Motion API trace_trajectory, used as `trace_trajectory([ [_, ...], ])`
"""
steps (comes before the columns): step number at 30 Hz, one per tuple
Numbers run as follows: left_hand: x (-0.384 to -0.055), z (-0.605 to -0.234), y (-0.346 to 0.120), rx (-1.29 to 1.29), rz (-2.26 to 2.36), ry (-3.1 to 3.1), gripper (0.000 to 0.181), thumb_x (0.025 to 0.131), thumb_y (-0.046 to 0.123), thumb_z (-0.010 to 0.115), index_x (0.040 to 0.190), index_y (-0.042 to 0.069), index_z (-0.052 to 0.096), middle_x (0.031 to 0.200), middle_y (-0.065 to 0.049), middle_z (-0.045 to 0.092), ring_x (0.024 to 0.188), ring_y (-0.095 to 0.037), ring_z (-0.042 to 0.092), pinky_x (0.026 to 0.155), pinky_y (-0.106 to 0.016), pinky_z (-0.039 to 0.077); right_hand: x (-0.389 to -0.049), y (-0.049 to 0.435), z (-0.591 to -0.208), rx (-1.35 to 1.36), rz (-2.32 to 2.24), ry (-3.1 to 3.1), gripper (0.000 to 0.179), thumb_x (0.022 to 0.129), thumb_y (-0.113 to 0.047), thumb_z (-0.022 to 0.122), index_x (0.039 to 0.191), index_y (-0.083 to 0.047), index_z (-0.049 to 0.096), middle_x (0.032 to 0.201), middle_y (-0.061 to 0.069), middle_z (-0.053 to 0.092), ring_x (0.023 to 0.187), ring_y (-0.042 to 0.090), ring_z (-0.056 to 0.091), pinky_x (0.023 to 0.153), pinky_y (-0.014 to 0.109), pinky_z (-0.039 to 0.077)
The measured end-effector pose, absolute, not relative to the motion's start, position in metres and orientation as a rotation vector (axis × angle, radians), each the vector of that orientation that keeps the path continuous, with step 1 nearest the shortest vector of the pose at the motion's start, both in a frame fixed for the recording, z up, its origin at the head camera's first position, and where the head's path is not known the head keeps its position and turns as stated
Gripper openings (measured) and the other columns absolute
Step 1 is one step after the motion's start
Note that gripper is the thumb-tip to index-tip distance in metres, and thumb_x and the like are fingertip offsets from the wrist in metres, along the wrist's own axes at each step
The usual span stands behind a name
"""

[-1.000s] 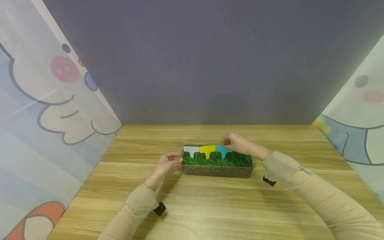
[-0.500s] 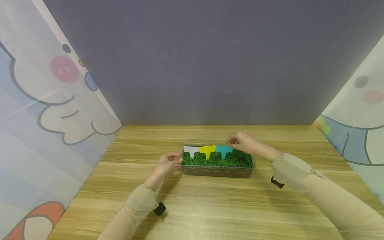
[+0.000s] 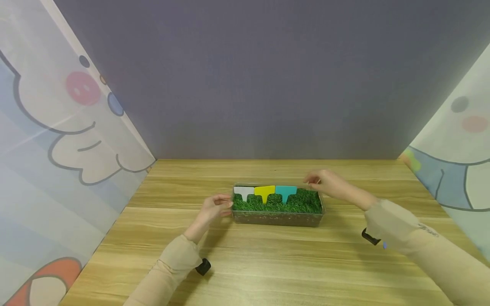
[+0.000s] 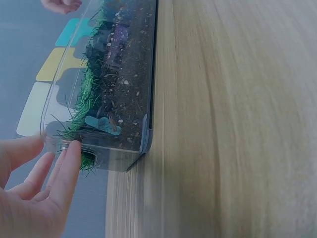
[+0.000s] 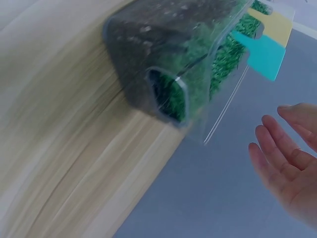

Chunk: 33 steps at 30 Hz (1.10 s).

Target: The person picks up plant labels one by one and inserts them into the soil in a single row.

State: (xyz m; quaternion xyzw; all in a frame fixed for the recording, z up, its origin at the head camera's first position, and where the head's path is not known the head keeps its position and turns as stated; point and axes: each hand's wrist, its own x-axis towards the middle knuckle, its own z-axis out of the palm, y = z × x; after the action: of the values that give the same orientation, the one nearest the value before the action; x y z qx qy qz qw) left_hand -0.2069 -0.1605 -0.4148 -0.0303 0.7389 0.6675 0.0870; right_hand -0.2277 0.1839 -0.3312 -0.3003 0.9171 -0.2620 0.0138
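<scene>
A long clear plastic planter box [image 3: 277, 219] with dark soil and green grass [image 3: 302, 202] stands on the table. Upright in the grass is a row of T-shaped plant labels: a white label [image 3: 244, 191], a yellow label [image 3: 265, 191] and a teal label [image 3: 286, 191]. My left hand [image 3: 212, 208] is at the planter's left end, its nearly straight fingertips right at the end wall, as the left wrist view shows. Over the planter's back right corner is my right hand [image 3: 327, 182], apart from the teal label. In the right wrist view its fingers [image 5: 277, 148] are loosely bent around nothing.
The planter sits on a wood-grain table [image 3: 268, 263] that ends at a plain grey back panel [image 3: 268, 85]. Cartoon-printed sheets [image 3: 49, 140] flank the table on both sides. Each wrist wears a black camera mount, such as the left mount [image 3: 203, 266].
My right hand has let go of the teal label and moved right, toward the planter's right end. The labels stay upright in their places, and my left hand has kept its position.
</scene>
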Motion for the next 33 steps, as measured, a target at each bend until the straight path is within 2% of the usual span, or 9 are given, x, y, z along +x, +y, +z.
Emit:
trace_trajectory([
  [13, -0.205, -0.412, -0.159, -0.123, 1.993, 2.196, 0.029, 0.082, -0.001, 0.059, 0.110, -0.008, 0.054, 0.095, -0.018, 0.057, 0.082, -0.025, 0.060, 0.078, -0.040, 0.054, -0.220, 0.225, -0.336, -0.910, -0.763, 2.942, 0.013, 0.080, 0.006, 0.058, 0.092, 0.008, 0.062, 0.077, 0.009, 0.062, 0.069, 0.017, 0.056, 0.060, 0.027, 0.052],
  [20, -0.211, -0.424, -0.165, -0.051, 1.969, 2.205, 0.033, 0.080, 0.010, 0.065, 0.109, -0.003, 0.056, 0.094, -0.014, 0.059, 0.083, -0.022, 0.061, 0.077, -0.034, 0.055, -0.216, 0.247, -0.340, -0.880, -0.723, 2.971, 0.013, 0.079, 0.006, 0.058, 0.092, 0.008, 0.062, 0.078, 0.009, 0.062, 0.068, 0.017, 0.056, 0.057, 0.025, 0.052],
  [23, -0.209, -0.419, -0.162, -0.099, 1.995, 2.195, 0.030, 0.080, 0.003, 0.063, 0.108, -0.006, 0.056, 0.093, -0.017, 0.058, 0.080, -0.023, 0.061, 0.077, -0.038, 0.054, -0.213, 0.254, -0.342, -0.860, -0.712, 2.980, 0.013, 0.079, 0.006, 0.058, 0.091, 0.008, 0.062, 0.079, 0.010, 0.062, 0.068, 0.017, 0.056, 0.056, 0.024, 0.051],
  [27, -0.204, -0.410, -0.159, -0.132, 2.000, 2.194, 0.028, 0.081, -0.003, 0.059, 0.108, -0.008, 0.055, 0.090, -0.015, 0.058, 0.075, -0.018, 0.060, 0.078, -0.040, 0.054, -0.210, 0.262, -0.344, -0.819, -0.696, 2.988, 0.013, 0.079, 0.005, 0.058, 0.091, 0.007, 0.062, 0.080, 0.010, 0.063, 0.069, 0.017, 0.056, 0.057, 0.025, 0.051],
  [33, -0.204, -0.409, -0.159, -0.128, 1.994, 2.198, 0.028, 0.081, -0.003, 0.059, 0.108, -0.008, 0.055, 0.090, -0.015, 0.058, 0.076, -0.018, 0.060, 0.079, -0.041, 0.053, -0.203, 0.274, -0.349, -0.793, -0.658, 3.016, 0.014, 0.079, 0.004, 0.058, 0.092, 0.007, 0.062, 0.081, 0.010, 0.064, 0.069, 0.019, 0.058, 0.056, 0.028, 0.052],
])
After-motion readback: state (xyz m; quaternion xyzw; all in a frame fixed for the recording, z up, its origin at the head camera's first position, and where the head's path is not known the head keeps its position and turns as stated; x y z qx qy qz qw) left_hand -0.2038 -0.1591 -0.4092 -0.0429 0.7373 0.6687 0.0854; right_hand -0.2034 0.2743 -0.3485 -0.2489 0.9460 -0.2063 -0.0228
